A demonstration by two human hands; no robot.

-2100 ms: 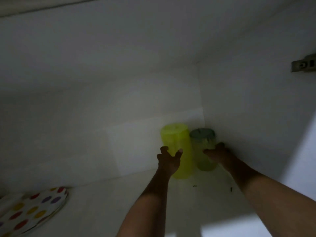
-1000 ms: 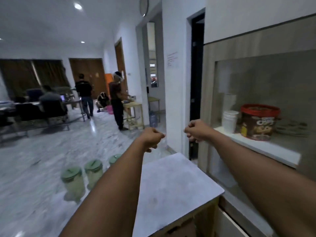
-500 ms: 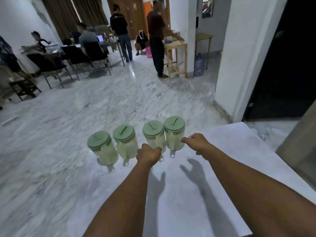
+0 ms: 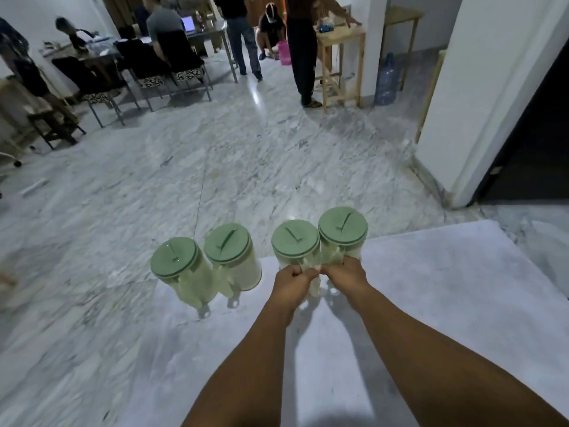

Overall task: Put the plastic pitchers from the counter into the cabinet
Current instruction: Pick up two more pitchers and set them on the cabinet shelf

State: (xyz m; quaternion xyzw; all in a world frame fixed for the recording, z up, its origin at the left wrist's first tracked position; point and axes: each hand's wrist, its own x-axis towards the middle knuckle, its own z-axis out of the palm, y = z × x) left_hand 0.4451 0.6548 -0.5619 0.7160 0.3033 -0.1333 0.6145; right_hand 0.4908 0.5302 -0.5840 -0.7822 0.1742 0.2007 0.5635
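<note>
From the head camera, four plastic pitchers stand upright in a row along the far edge of the pale marble counter [image 4: 431, 288]. Each has a clear, faintly yellowish body and a round green lid with a raised tab. Counted from the left: the first pitcher [image 4: 181, 269] and the second pitcher [image 4: 234, 257] stand close together with no hand on them, their handles pointing toward the camera. A small gap separates them from the third pitcher [image 4: 294, 241] and the fourth pitcher [image 4: 342, 229], whose lids touch or nearly touch.

Two bare forearms reach forward over the counter. The left hand [image 4: 291, 283] has its grip curled into a fist around the handle of the third pitcher. The right hand [image 4: 346, 274] has its grip wrapped around the handle of the fourth pitcher. The knuckles of the two hands sit just beside each other. Whether these two pitchers rest on the counter or are raised cannot be told.

Beyond the counter lies a grey-veined marble floor [image 4: 246, 155]. Farther back, about six people stand, sit or crouch around a long table [image 4: 209, 29] and a wooden stand [image 4: 341, 35]. One blue water bottle [image 4: 386, 80] stands on the floor by a white pillar [image 4: 480, 87].
</note>
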